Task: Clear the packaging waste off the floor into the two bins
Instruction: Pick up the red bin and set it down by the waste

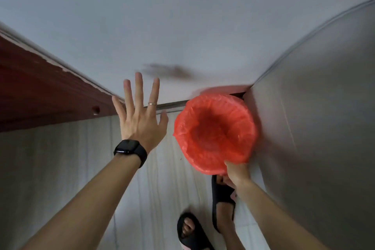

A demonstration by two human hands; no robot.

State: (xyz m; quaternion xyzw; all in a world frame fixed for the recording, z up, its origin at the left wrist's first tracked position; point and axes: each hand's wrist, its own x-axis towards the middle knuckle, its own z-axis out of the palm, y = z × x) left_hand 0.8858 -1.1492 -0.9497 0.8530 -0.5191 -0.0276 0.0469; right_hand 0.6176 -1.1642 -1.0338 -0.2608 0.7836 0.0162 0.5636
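- Left hand: raised to the left of the bin, fingers spread wide, holding nothing; probably free for the next pickup.
- Bin: red liner looks empty; no packaging waste in view.
- Right hand: fingers curled round the bin's near rim, likely to reposition it.

Left wrist: a black smartwatch with a dark rectangular screen and a broad black band.
Left hand: a thin silver-coloured ring on the finger beside the thumb.
Arms: bare from wrist to frame edge.
Feet: black open-toed slides with broad straps, the left sandal and the right sandal.
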